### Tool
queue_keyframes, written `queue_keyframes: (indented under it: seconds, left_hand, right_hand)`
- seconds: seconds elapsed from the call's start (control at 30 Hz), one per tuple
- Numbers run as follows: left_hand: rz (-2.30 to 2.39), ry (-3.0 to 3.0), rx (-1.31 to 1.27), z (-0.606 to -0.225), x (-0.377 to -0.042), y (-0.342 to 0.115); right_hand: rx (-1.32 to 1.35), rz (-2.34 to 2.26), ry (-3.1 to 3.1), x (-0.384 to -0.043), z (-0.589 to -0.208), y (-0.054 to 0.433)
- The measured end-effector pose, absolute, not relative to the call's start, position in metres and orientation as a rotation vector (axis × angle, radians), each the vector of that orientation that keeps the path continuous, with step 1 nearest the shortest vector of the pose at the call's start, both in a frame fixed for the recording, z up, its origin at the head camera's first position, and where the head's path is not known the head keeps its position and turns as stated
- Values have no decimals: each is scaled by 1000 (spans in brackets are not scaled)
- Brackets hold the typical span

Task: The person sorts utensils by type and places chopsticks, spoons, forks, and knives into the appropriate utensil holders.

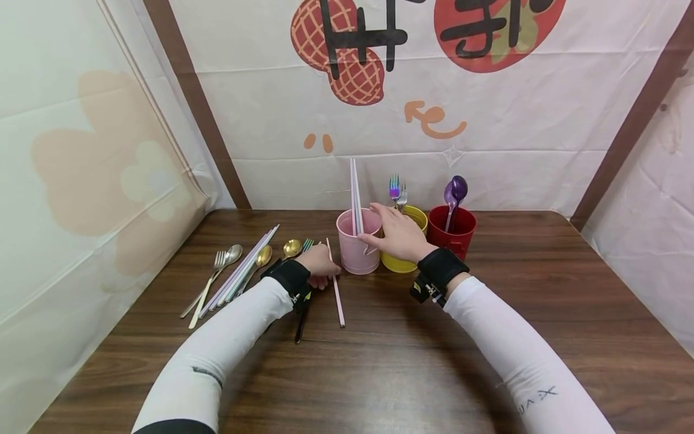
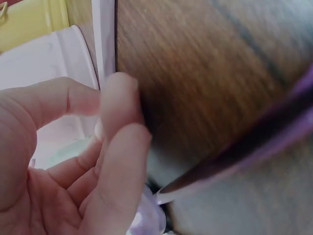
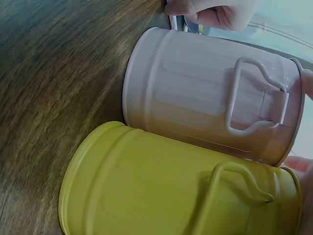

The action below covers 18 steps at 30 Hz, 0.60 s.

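My left hand pinches a pale pink chopstick between thumb and fingertips, low over the table beside the pink bucket. In the left wrist view the chopstick runs up from the fingertips. A pair of pale chopsticks stands upright in the pink bucket. My right hand rests at that bucket's rim with its fingers extended, the palm over the yellow bucket. In the right wrist view, fingertips show right at the pink bucket's rim.
Forks stand in the yellow bucket, purple spoons in the red bucket. Left of my left hand lie silver and gold spoons, forks and pale chopsticks. A dark handle lies near the left wrist.
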State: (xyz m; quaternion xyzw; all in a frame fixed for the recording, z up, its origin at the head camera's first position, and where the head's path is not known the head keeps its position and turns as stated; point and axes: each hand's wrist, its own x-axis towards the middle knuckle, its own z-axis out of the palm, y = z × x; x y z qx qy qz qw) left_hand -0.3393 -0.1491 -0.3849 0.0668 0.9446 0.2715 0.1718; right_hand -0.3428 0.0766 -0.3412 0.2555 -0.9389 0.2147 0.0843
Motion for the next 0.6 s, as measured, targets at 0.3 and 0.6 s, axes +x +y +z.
queue_keyframes:
  seconds: [0.3,0.6]
  left_hand:
    - [968,2595,55,-394,-347,-154]
    - [1281,2664,93,-360,-345,-165]
  right_hand:
    - [745,625,-2796,-344,-343,77]
    - [746,640,-2796,-343,-343,78]
